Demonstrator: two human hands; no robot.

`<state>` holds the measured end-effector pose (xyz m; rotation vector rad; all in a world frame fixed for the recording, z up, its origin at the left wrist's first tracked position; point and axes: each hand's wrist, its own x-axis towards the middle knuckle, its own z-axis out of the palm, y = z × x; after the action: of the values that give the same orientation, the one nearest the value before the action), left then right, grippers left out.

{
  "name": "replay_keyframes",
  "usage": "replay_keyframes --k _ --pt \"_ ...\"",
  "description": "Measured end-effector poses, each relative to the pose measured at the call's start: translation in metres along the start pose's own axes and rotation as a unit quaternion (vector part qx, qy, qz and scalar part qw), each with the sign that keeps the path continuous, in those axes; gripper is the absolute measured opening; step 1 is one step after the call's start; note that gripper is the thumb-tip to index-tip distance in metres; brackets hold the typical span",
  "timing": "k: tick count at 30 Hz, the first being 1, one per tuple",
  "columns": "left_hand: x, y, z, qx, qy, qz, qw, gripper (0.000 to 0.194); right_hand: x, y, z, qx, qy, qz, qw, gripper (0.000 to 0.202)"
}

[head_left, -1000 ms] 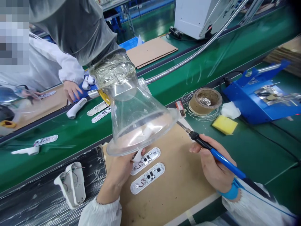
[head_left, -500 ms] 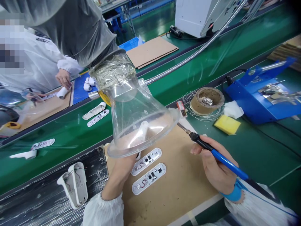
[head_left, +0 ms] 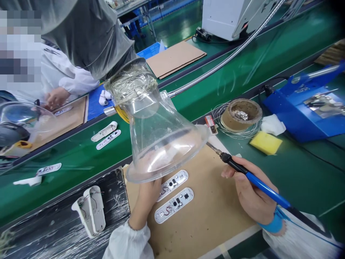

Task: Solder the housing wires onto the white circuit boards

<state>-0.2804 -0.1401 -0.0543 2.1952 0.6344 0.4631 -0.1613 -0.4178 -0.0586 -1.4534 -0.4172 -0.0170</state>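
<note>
I see the left hand [head_left: 149, 190] extended at lower centre, partly obscured; the right hand [head_left: 254, 199], lower right, is curled.

From here, the left hand [head_left: 151, 186] has a loose white sleeve [head_left: 129, 240], gathered at the cuff; the right hand [head_left: 254, 196] wears a bright blue wristband [head_left: 271, 223] with a thin blue cord.

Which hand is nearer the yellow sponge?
Right. The right hand is below the yellow sponge in the picture; the left hand is farther left, partly behind the clear hood.
</note>
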Motion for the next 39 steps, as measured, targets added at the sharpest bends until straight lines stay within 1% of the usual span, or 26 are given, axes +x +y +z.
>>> replay_keyframes --k 3,7,11,14,17,20,23,25,28,31,36,39 --pt "-0.007 0.002 0.006 0.011 -0.008 -0.004 1.0 0.025 0.0 0.001 0.001 0.001 0.008 -0.004 1.0 0.033" --pt "-0.002 0.008 0.002 0.007 -0.004 0.001 1.0 0.025 0.0 0.002 0.001 -0.004 0.011 -0.01 1.0 0.029" --pt "-0.002 0.021 0.001 0.033 -0.013 0.025 0.999 0.023 0.001 -0.001 0.001 0.008 0.01 -0.01 1.0 0.028" --pt "-0.01 0.034 0.007 0.085 -0.045 0.046 0.994 0.019 0.003 -0.005 0.001 0.032 -0.005 0.008 0.999 0.029" --pt "-0.02 0.043 0.017 0.12 -0.075 0.072 0.987 0.019 0.005 -0.006 0.0 0.059 -0.026 0.021 0.998 0.028" --pt "-0.027 0.047 0.027 0.164 -0.083 0.112 0.977 0.019 0.01 -0.004 -0.001 0.06 -0.05 0.029 0.997 0.026" --pt "-0.029 0.045 0.034 0.205 -0.058 0.158 0.964 0.019 0.016 -0.003 -0.001 0.022 -0.067 0.033 0.997 0.02" --pt "-0.031 0.042 0.037 0.226 -0.04 0.176 0.957 0.018 0.02 -0.003 0.0 -0.012 -0.076 0.031 0.997 0.016" --pt "-0.034 0.036 0.042 0.246 -0.015 0.185 0.951 0.015 0.023 -0.004 0.002 -0.06 -0.089 0.03 0.994 0.011" --pt "-0.037 0.032 0.044 0.257 0.001 0.185 0.948 0.016 0.023 -0.001 0.004 -0.083 -0.105 0.046 0.99 0.011" --pt "-0.039 0.029 0.044 0.25 -0.005 0.18 0.951 0.016 0.022 0.002 0.006 -0.085 -0.112 0.064 0.988 0.011" --pt "-0.039 0.028 0.044 0.242 -0.011 0.174 0.954 0.012 0.022 0.001 0.006 -0.077 -0.108 0.073 0.988 0.01"
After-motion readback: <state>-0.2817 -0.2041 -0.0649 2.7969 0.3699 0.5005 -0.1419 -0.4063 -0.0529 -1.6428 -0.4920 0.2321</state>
